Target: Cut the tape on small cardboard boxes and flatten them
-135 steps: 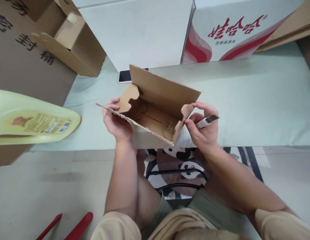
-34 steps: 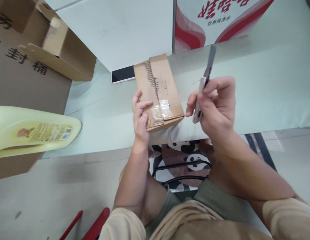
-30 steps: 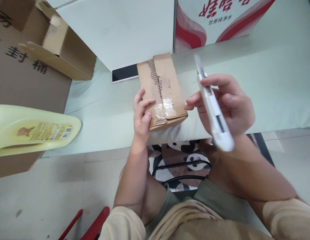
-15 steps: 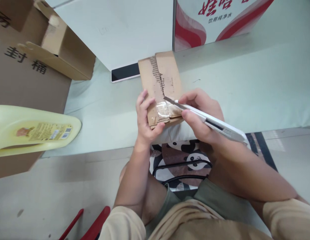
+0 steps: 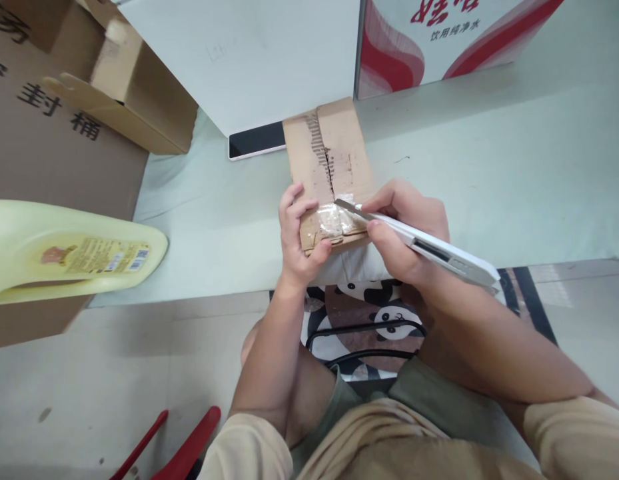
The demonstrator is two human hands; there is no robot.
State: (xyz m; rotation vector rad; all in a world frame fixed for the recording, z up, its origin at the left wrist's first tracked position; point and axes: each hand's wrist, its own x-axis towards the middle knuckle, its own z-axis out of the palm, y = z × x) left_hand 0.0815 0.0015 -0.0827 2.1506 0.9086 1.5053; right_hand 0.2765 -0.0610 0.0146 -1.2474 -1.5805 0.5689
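A small brown cardboard box (image 5: 350,143) lies on the pale green cloth, a torn, ragged seam running down its top and clear tape across its near end. My left hand (image 5: 300,230) grips the box's near left corner, thumb on the near edge and fingers over the top. In my right hand (image 5: 406,230) is a white utility knife (image 5: 434,252), held between thumb and fingers with its blade out. The blade tip is at the seam, by the edge of the tape; whether it cuts in cannot be made out.
A dark-screened phone (image 5: 256,141) lies left of the box. Behind stand a white carton (image 5: 279,53) and a red-and-white water carton (image 5: 439,50). At left are a yellow jug (image 5: 79,257) and large brown cardboard boxes (image 5: 154,100). The table's cloth edge (image 5: 229,292) runs before my knees.
The view has shifted slightly, so everything sits a little further right. Both hands keep their holds, and the blade tip stays near the same spot on the seam.
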